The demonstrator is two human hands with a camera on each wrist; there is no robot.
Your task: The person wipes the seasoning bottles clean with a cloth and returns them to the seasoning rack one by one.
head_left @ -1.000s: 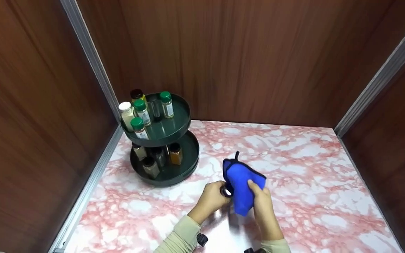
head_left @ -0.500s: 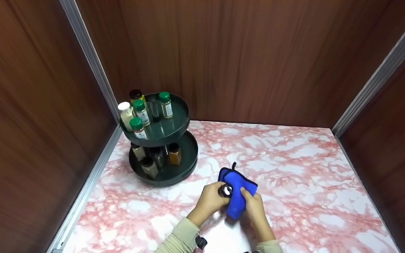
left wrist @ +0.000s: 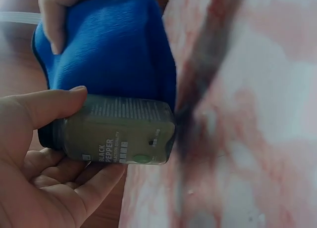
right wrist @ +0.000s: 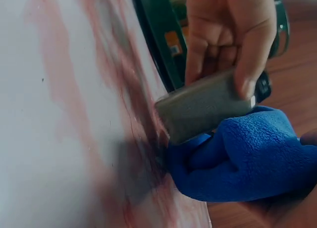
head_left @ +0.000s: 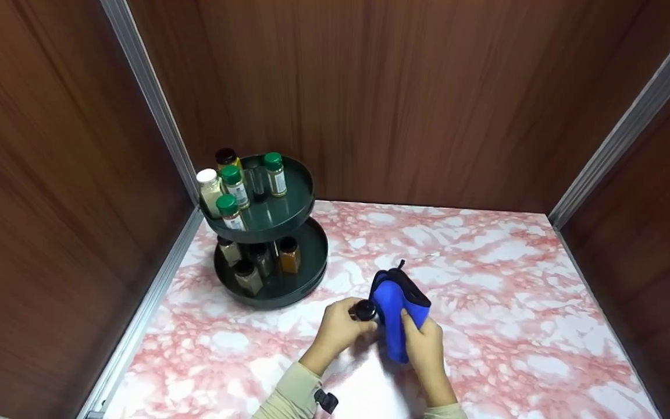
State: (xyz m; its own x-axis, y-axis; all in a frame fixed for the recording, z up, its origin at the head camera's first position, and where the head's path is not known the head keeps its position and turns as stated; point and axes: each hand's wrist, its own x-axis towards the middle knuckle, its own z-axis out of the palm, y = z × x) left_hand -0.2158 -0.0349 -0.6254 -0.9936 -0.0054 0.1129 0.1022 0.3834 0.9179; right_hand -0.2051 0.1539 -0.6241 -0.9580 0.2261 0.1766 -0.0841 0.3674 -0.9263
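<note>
My left hand (head_left: 338, 329) grips a spice jar (left wrist: 119, 131) near its dark cap (head_left: 365, 310), thumb on one side and fingers on the other. Its label reads black pepper in the left wrist view. Just to the right, my right hand (head_left: 425, 343) holds a folded blue cloth (head_left: 390, 308) with black edging and a small loop, the thumb lying on top. In the right wrist view the cloth (right wrist: 247, 159) sits right beside the jar (right wrist: 205, 107); whether they touch is hard to tell. Both are held above the marbled table.
A dark green two-tier turntable rack (head_left: 282, 215) stands at the left. Its upper tray carries several jars, some with green caps (head_left: 227, 203), one with a white cap (head_left: 207, 176). On the lower tray are several dark-capped jars (head_left: 290, 256). Wooden panels (head_left: 428, 105) enclose the pink-and-white table (head_left: 515, 326).
The cloth dipped and came left against the jar, then shifted slightly right again. The jar in my left hand has turned, so its dark cap now faces up, and that hand has moved slightly left.
</note>
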